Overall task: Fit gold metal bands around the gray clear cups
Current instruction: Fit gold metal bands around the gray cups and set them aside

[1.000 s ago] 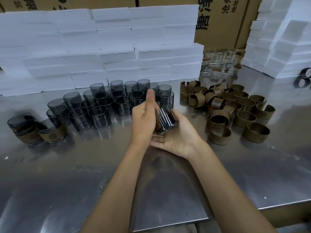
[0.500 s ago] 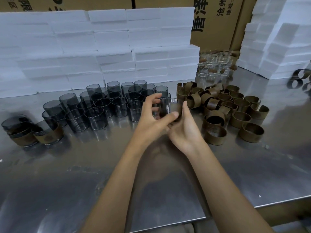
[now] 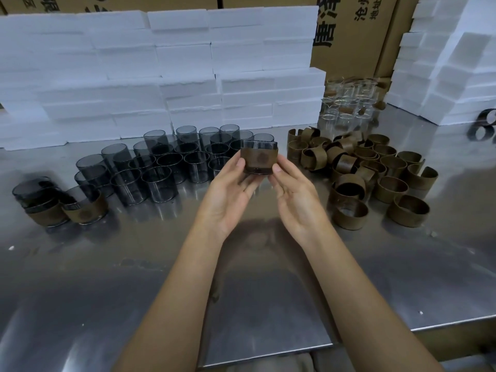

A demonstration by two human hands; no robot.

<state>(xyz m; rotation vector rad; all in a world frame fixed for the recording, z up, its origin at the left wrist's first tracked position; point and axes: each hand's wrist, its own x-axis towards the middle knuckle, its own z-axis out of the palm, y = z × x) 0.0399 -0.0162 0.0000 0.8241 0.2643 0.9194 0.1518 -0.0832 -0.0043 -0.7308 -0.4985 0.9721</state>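
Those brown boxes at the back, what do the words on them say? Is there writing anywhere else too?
"唐泽": large black characters, cut off at the top edge, on the middle cardboard box.
Smaller black characters to their right on the same box: too blurred to read surely.
Black marks on the far left cardboard box: cut off, unreadable.
Round emblem on the gold band of the held cup: too blurred to read.
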